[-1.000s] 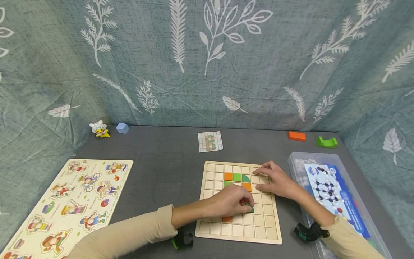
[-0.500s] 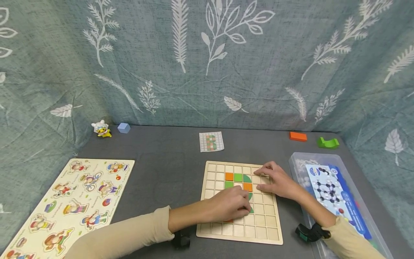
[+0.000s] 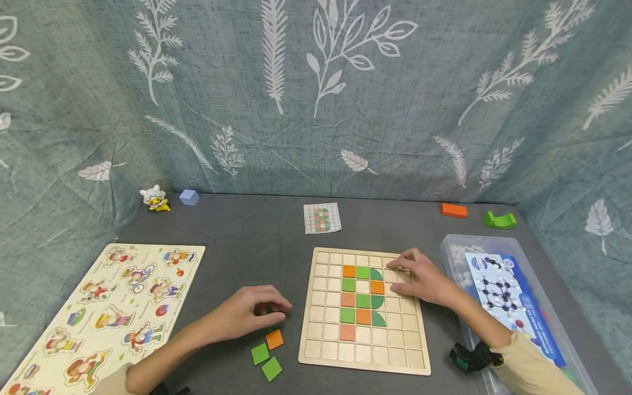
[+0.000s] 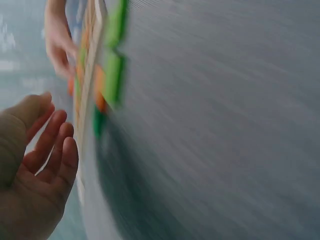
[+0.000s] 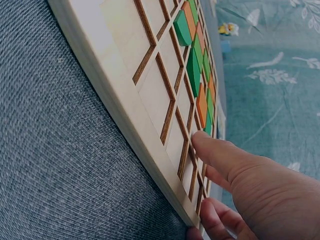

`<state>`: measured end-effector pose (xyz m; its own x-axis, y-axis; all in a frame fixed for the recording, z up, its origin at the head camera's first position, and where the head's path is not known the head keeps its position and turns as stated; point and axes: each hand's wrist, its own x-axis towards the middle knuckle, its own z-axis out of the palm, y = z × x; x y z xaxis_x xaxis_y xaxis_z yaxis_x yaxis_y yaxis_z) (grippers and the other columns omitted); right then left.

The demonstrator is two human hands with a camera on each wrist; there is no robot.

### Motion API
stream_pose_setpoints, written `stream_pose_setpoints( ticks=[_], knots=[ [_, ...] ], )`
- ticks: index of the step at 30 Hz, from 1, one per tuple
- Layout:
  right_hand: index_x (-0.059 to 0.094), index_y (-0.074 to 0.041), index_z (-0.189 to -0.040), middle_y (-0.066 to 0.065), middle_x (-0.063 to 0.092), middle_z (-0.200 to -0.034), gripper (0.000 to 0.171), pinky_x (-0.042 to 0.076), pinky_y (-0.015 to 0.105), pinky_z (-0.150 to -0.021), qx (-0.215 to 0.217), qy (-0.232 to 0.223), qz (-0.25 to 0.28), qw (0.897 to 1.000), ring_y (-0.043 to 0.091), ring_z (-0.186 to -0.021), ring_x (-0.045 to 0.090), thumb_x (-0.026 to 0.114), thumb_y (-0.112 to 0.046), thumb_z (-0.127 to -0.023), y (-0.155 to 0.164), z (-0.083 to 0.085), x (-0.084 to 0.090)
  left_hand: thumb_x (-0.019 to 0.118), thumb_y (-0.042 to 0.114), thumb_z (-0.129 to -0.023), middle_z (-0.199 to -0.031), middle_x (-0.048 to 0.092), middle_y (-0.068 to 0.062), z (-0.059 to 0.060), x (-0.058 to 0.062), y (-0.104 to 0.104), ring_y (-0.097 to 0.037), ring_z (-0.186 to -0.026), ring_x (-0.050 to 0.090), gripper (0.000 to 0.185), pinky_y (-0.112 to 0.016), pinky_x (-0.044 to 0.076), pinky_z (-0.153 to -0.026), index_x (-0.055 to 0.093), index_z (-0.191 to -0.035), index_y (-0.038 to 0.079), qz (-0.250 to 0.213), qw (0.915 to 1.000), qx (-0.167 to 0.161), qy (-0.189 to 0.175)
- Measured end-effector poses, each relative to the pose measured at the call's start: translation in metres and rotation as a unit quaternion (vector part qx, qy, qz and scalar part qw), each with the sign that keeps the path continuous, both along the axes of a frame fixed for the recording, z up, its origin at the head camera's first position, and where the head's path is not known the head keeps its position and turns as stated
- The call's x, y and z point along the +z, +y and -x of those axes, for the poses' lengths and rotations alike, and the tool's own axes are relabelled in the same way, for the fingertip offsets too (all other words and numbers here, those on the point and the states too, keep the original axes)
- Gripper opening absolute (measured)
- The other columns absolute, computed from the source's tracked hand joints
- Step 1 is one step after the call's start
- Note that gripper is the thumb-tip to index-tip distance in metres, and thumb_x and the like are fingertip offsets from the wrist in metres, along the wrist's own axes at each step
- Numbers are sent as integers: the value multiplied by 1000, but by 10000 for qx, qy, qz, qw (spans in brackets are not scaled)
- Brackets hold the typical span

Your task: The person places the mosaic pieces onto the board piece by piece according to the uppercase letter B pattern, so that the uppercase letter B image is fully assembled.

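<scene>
A square wooden grid board [image 3: 365, 368] bears orange and light green square tiles, along with three dark green quarter-round tiles, among them the lowest one [image 3: 378, 319]. My left hand [image 3: 249, 312] is off the board's left side, fingers loosely bent and apart, holding nothing. Just below it lie loose tiles: an orange square [image 3: 274, 339], two green squares [image 3: 265, 362] and a dark green piece partly hidden by the hand. My right hand [image 3: 422, 278] rests at the board's right edge. In the right wrist view its fingertips [image 5: 202, 140] touch the grid.
Behind the board lies a small pattern card [image 3: 322, 218]. A picture puzzle board [image 3: 123, 307] is at left, a clear plastic box [image 3: 454, 247] at right. Along the back stand a figurine [image 3: 155, 198], a blue block [image 3: 189, 197], an orange block [image 3: 453, 210] and a green block [image 3: 500, 220].
My left hand has let go of a dark green quarter-round tile on the grid and moved left off the board, over the loose tiles. My right hand has stayed in place.
</scene>
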<state>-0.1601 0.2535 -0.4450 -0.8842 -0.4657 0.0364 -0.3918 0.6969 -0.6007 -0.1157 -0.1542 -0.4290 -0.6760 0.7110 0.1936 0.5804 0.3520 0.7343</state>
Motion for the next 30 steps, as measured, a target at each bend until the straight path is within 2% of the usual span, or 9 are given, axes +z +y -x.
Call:
stream_pose_setpoints(
  ticks=[3, 7, 14, 21, 27, 30],
  knots=[
    [66, -9, -120, 15, 49, -117, 39, 41, 40, -82, -17, -56, -15, 10000, 27, -103, 48, 75, -22, -84, 0, 0, 0, 67, 20, -92, -95, 68, 3, -9, -5, -26, 1, -80, 57, 18, -18, 51, -66, 70, -108, 14, -17, 9991, 364, -195],
    [66, -8, -121, 16, 49, -118, 40, 42, 42, -83, -21, -70, -30, 10000, 28, -104, 48, 75, -22, -84, 1, -1, 2, 69, 21, -90, -97, 67, 3, -20, -8, -42, -2, -83, 58, 21, -19, 51, -67, 69, -110, 15, -23, 9980, 571, -260],
    [66, -8, -121, 15, 49, -118, 40, 41, 42, -83, -28, -96, -88, 9999, 28, -103, 48, 75, -23, -85, 0, -1, 3, 72, 18, -88, -104, 66, 1, -32, -14, -48, -7, -84, 57, 24, -19, 49, -67, 68, -112, 17, -191, 9996, 162, -146],
    [66, -9, -120, 16, 50, -117, 40, 41, 41, -82, -7, -56, -92, 9999, 28, -103, 48, 75, -24, -85, -1, 0, 5, 73, 21, -87, -105, 65, 4, -35, -18, -46, -6, -88, 57, 22, -18, 46, -68, 69, -108, 22, -81, 9999, 92, -17],
    [66, -9, -121, 16, 50, -117, 40, 41, 41, -82, -38, -87, -109, 9999, 28, -103, 49, 75, -25, -85, -1, -1, 6, 74, 33, -85, -108, 59, 12, -40, -17, -42, -3, -99, 53, 19, -23, 47, -82, 69, -102, 31, 407, 9971, -4, 646],
    [66, -9, -121, 15, 49, -118, 40, 41, 41, -83, -46, -127, -126, 9998, 27, -103, 48, 75, -24, -85, -1, -2, 5, 75, 35, -84, -107, 58, 13, -41, -15, -41, -3, -99, 52, 19, -24, 47, -83, 69, -102, 32, 502, 9951, -23, 848]
  ],
)
